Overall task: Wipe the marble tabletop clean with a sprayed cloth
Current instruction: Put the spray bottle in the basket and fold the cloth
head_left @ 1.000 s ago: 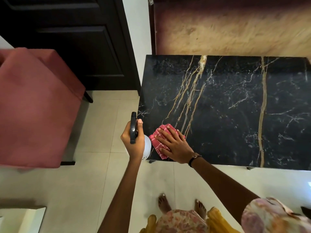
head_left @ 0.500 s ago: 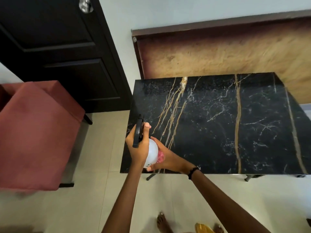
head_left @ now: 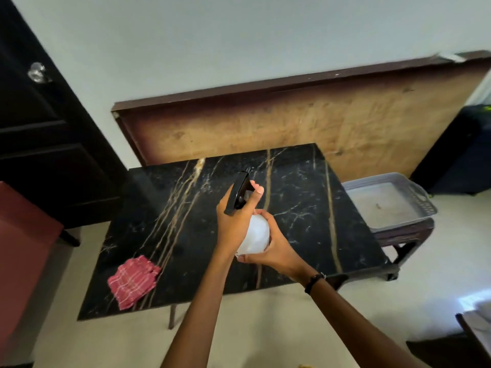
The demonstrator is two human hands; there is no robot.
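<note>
A black marble tabletop [head_left: 305, 208] with gold and white veins fills the middle of the view. A folded red checked cloth [head_left: 132, 281] lies on its near left corner, with no hand on it. Above the table's middle I hold a spray bottle [head_left: 256, 236] with a white round body and a black trigger head. My left hand [head_left: 235, 221] grips the neck and trigger from the left. My right hand [head_left: 273, 252] cups the white body from below and the right.
A wooden board [head_left: 292, 128] leans on the wall behind the table. A grey plastic tray [head_left: 414, 200] sits on a dark stool at the right. A red chair [head_left: 24, 248] stands at the left, beside a dark door [head_left: 39, 134].
My right hand let go of the red cloth, which now lies on the table's near left corner, and took the bottle's body. Both hands moved the bottle over the table's middle. The view tilted up.
</note>
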